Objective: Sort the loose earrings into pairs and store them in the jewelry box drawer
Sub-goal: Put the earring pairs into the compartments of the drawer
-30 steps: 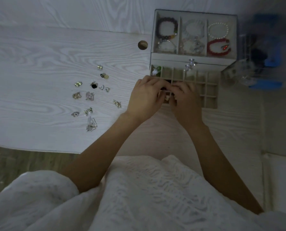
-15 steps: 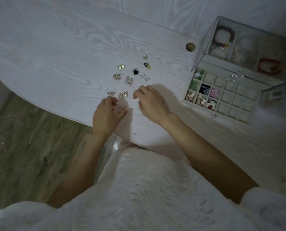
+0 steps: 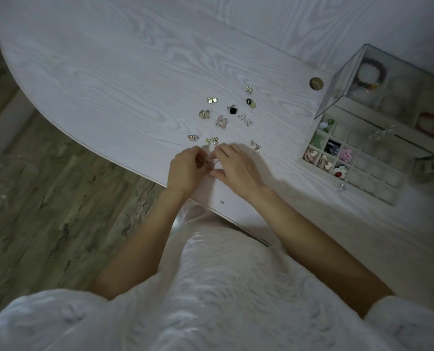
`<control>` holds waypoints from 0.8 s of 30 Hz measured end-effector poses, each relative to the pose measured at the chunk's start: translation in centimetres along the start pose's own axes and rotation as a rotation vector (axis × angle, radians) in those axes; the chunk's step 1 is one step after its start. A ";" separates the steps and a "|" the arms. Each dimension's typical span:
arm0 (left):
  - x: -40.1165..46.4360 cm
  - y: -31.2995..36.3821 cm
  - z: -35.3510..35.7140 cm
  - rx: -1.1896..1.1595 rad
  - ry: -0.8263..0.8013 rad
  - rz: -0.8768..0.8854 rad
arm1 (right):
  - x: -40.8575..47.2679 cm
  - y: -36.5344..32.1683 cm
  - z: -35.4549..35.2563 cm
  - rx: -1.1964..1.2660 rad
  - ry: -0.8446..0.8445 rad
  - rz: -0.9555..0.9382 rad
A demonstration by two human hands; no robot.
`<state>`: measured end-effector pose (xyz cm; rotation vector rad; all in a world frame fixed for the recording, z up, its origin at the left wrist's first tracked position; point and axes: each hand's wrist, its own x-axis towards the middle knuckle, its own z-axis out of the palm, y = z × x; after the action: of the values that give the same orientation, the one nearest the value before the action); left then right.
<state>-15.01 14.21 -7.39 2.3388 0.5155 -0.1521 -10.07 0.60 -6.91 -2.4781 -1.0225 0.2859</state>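
Several loose earrings (image 3: 222,115) lie scattered on the white wood-grain table (image 3: 109,79). My left hand (image 3: 185,171) and my right hand (image 3: 236,165) meet near the table's front edge, just below the scatter. Their fingertips pinch small clear earrings (image 3: 209,160) between them. A silver earring (image 3: 254,146) lies just right of my right hand. The jewelry box (image 3: 378,102) stands at the right with its gridded drawer (image 3: 378,173) pulled out. Several left cells hold earrings, among them a pink flower (image 3: 345,154) and a red-and-white flower (image 3: 339,171).
A round cable hole (image 3: 316,83) sits in the table left of the box. The box's top tray holds bracelets (image 3: 369,73) under a clear lid. The table's curved edge (image 3: 104,150) runs just left of my hands, with wooden floor (image 3: 33,198) below.
Both hands left the drawer and came to the loose earrings. Half a second ago they were apart; now they touch and pinch small clear earrings. The view swung left.
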 end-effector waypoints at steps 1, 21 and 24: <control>0.1 -0.1 -0.1 -0.002 -0.008 0.004 | 0.0 -0.1 0.3 0.007 0.007 0.014; 0.3 0.4 0.1 0.112 -0.040 0.164 | -3.7 3.1 -0.8 -0.120 0.061 0.304; 0.0 0.6 0.2 0.119 -0.064 0.143 | -3.8 3.2 -1.0 -0.047 0.073 0.318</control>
<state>-14.73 13.65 -7.15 2.4685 0.3142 -0.1946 -10.44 -4.42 -7.47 -2.6687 -0.6089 0.2683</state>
